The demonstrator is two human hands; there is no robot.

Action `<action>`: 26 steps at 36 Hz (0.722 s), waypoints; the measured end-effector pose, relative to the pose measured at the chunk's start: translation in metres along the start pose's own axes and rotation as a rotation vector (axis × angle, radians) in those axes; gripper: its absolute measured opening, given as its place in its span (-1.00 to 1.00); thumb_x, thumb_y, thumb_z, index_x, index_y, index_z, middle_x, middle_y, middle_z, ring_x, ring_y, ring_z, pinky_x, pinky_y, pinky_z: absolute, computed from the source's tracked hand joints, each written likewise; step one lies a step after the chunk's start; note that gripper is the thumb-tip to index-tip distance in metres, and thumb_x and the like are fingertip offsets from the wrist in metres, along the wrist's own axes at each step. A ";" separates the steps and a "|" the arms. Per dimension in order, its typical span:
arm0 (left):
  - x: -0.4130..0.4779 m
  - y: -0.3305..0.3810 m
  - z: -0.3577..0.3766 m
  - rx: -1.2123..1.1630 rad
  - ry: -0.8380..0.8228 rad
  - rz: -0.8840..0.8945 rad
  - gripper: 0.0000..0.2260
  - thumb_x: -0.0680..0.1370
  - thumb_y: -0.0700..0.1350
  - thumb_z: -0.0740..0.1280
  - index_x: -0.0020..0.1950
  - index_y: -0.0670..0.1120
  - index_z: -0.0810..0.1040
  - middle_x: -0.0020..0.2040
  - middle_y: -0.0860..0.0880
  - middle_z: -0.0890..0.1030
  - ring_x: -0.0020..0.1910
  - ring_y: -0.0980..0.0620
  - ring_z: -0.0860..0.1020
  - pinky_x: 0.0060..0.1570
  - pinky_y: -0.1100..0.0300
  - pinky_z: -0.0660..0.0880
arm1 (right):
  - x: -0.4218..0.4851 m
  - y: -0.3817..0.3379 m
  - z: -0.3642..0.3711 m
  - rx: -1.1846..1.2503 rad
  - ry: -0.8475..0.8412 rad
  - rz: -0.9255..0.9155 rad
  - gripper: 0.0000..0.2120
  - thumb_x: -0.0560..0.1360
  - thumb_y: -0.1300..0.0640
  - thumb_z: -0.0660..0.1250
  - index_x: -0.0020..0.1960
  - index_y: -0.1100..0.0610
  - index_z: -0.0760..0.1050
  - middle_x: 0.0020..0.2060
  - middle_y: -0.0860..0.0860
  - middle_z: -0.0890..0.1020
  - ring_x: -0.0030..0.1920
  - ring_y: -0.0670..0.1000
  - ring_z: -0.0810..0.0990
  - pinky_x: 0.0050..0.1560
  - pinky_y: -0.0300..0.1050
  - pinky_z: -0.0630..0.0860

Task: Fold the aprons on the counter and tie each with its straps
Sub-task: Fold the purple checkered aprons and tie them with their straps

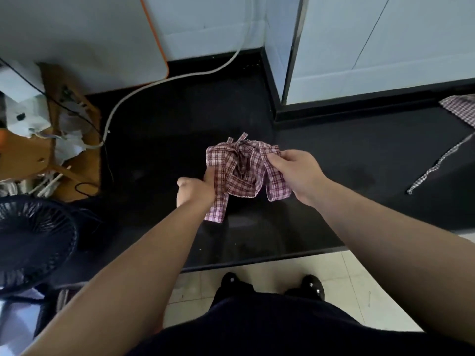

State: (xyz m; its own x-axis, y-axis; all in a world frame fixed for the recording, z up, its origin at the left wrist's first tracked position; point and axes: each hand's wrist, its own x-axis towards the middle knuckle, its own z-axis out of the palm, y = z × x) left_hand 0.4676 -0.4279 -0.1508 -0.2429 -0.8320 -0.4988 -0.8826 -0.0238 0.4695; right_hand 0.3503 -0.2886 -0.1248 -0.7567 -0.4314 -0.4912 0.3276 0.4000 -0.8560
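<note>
Head view: red plaid apron bundle [241, 173] held in both my hands above the black counter [334, 155].
My left hand [198, 187] grips its left side, fingers hidden behind the cloth. My right hand [295, 173] pinches its right fold. Strap ends stick up at its far edge. A second plaid apron [460, 109] lies far right, its loose strap [442, 163] trailing nearer.

**Red plaid against black**

You are holding a bundled apron [241, 173] that is showing a red, pink and white plaid with darker lines crossing it. The counter [334, 150] beneath it is reading glossy black. At the far right, a second apron [461, 109] is showing a finer red-and-white check, and a loose strap [439, 163] near it is looking grey-and-white checked. To your left, a white cable [159, 86] is curving past an orange-edged white panel [154, 34], a brown cardboard box [64, 155] and a black fan [33, 240]. The floor tiles [359, 273] are showing pale cream.
</note>
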 end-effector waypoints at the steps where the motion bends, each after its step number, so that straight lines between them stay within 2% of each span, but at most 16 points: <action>1: -0.002 0.000 0.001 -0.016 -0.053 -0.018 -0.35 0.56 0.31 0.11 0.27 -0.26 0.39 -0.20 -0.10 0.53 -0.30 -0.03 0.52 -0.29 0.13 0.46 | 0.000 -0.001 -0.003 0.039 -0.022 -0.005 -0.72 0.54 0.11 0.34 -0.09 0.37 0.57 -0.04 0.34 0.63 -0.03 0.31 0.62 0.08 0.26 0.52; 3: -0.012 0.002 0.007 -0.127 -0.190 0.050 -0.42 0.56 0.29 0.15 0.08 -0.24 0.55 -0.19 -0.14 0.61 -0.24 -0.09 0.58 -0.18 0.07 0.50 | -0.003 -0.006 -0.018 0.114 -0.100 -0.001 -0.74 0.54 0.11 0.35 -0.11 0.33 0.59 -0.07 0.28 0.66 -0.02 0.25 0.65 0.07 0.16 0.58; 5: -0.026 0.006 0.014 -0.320 -0.321 0.115 -0.56 0.55 0.17 0.30 0.06 -0.23 0.59 -0.07 -0.17 0.66 -0.10 -0.14 0.59 -0.07 0.01 0.51 | -0.003 -0.010 -0.031 0.137 -0.195 -0.003 -0.78 0.53 0.12 0.36 -0.08 0.30 0.60 -0.06 0.24 0.67 -0.02 0.20 0.66 0.08 0.05 0.59; 8: -0.057 0.025 0.019 -0.604 -0.357 0.169 -0.76 0.56 -0.07 0.36 0.04 -0.25 0.58 -0.01 -0.23 0.66 -0.04 -0.16 0.62 0.07 -0.07 0.55 | -0.005 -0.016 -0.055 0.147 -0.354 0.026 -0.70 0.48 0.18 0.41 0.13 0.35 0.55 0.01 0.22 0.65 0.01 0.15 0.66 0.11 0.03 0.56; 10: -0.073 0.042 0.016 -0.752 -0.374 0.196 -0.87 0.60 -0.13 0.29 -0.03 -0.19 0.56 -0.08 -0.18 0.64 -0.09 -0.11 0.63 0.04 -0.03 0.56 | -0.005 -0.021 -0.070 0.149 -0.441 0.032 -0.72 0.47 0.24 0.40 0.13 0.36 0.53 -0.08 0.18 0.66 -0.09 0.10 0.67 -0.04 -0.04 0.58; 13: -0.097 0.062 0.007 -0.866 -0.450 0.238 -0.84 0.63 -0.15 0.21 -0.05 -0.18 0.53 -0.21 -0.11 0.61 -0.22 0.01 0.61 -0.06 0.04 0.55 | -0.008 -0.032 -0.092 0.177 -0.473 0.003 -0.82 0.48 0.18 0.39 -0.04 0.31 0.55 -0.20 0.13 0.66 -0.15 0.06 0.65 -0.12 -0.10 0.56; 15: -0.117 0.074 0.005 -0.906 -0.473 0.262 -0.83 0.63 -0.15 0.20 -0.03 -0.19 0.55 -0.25 -0.08 0.60 -0.28 0.05 0.61 -0.14 0.10 0.56 | -0.008 -0.044 -0.109 0.194 -0.458 -0.034 -0.75 0.49 0.10 0.39 -0.01 0.30 0.54 -0.20 0.09 0.66 -0.14 0.03 0.65 -0.10 -0.10 0.55; 17: -0.133 0.088 0.005 -0.907 -0.494 0.299 -0.80 0.63 -0.14 0.20 0.08 -0.21 0.57 -0.20 -0.06 0.62 -0.25 0.05 0.62 -0.17 0.14 0.58 | -0.009 -0.057 -0.119 0.194 -0.487 -0.065 -0.75 0.52 0.06 0.34 0.04 0.25 0.53 -0.21 0.03 0.63 -0.15 -0.01 0.62 -0.06 -0.12 0.51; 20: -0.161 0.115 0.008 -0.917 -0.552 0.354 -0.72 0.63 -0.17 0.16 0.20 -0.27 0.55 -0.05 -0.11 0.66 -0.11 0.01 0.64 -0.07 0.11 0.59 | -0.020 -0.072 -0.135 0.163 -0.599 -0.118 -0.81 0.56 0.17 0.26 0.05 0.28 0.55 -0.16 0.07 0.64 -0.12 0.01 0.63 -0.06 -0.12 0.54; 23: -0.177 0.139 0.010 -0.959 -0.591 0.354 -0.73 0.63 -0.19 0.14 0.16 -0.26 0.56 -0.03 -0.15 0.65 -0.10 -0.02 0.65 -0.09 0.14 0.63 | -0.028 -0.083 -0.147 0.093 -0.602 -0.175 -0.75 0.55 0.23 0.26 0.15 0.35 0.54 0.01 0.19 0.65 0.04 0.12 0.64 0.08 -0.02 0.57; 26: -0.189 0.161 0.012 -0.985 -0.660 0.365 -0.73 0.65 -0.17 0.10 0.11 -0.23 0.57 -0.06 -0.14 0.66 -0.15 -0.01 0.67 -0.18 0.16 0.63 | -0.032 -0.096 -0.164 0.015 -0.556 -0.273 -0.79 0.52 0.27 0.29 0.13 0.28 0.56 0.04 0.21 0.65 0.09 0.16 0.63 0.13 0.02 0.56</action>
State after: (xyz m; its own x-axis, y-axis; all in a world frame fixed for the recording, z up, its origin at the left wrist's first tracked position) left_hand 0.3666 -0.2679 0.0099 -0.8188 -0.4464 -0.3610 -0.1117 -0.4929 0.8629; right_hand 0.2505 -0.1799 -0.0006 -0.4076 -0.8750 -0.2613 0.1745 0.2062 -0.9628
